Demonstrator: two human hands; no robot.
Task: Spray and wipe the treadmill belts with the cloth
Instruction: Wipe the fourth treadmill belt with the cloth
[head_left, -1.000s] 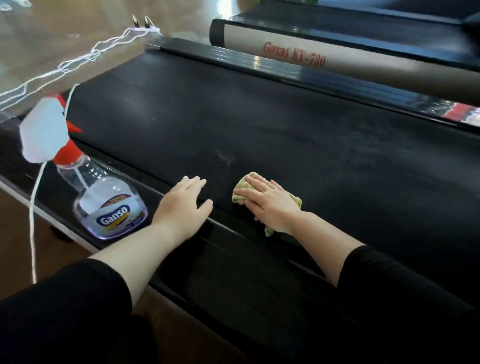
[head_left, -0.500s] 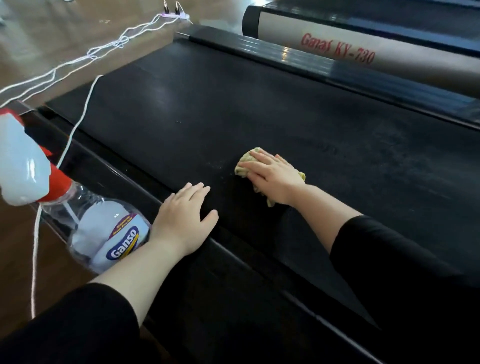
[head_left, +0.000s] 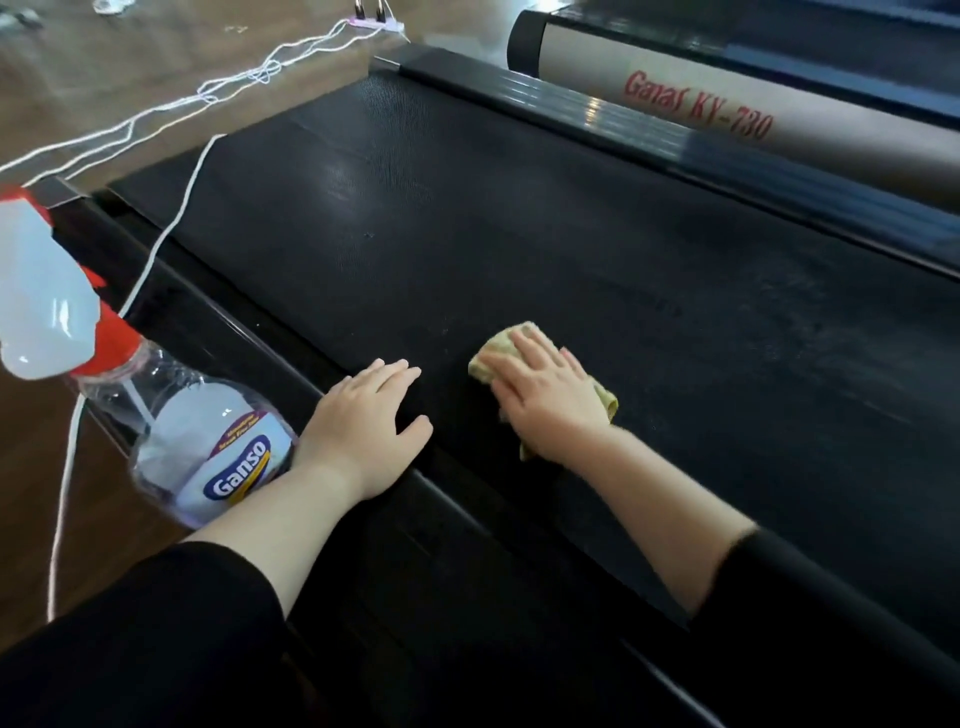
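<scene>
Two black sleeves (head_left: 156, 639) fill the bottom of your view, and both forearms are bare beyond them. Your left hand (head_left: 363, 421) lies palm down where the near side rail (head_left: 218, 322) meets the treadmill belt (head_left: 519, 234). Its fingers are straight and close together with the thumb spread, and it holds nothing.

Just left of that wrist stands the spray bottle (head_left: 208, 441), at the outer edge of the same rail. It is clear, with a red collar, a white trigger head and a "Ganso" label.

Your right hand (head_left: 545, 400) sits a little farther in on the belt, near the left one but apart from it, palm down on the yellow-green cloth (head_left: 493, 356). Its fingers are stretched out straight and press the cloth flat against the belt without curling round it. Cloth edges show past the fingertips and beside the wrist.

A white cord (head_left: 171, 228) crosses the far end of the near rail and runs over the wooden floor (head_left: 104, 78) to a power strip (head_left: 376, 23). Beyond the belt lies the far side rail (head_left: 597, 111), and past it the silver rail (head_left: 582, 57) of a second treadmill, with red lettering that ends "KY-730".
</scene>
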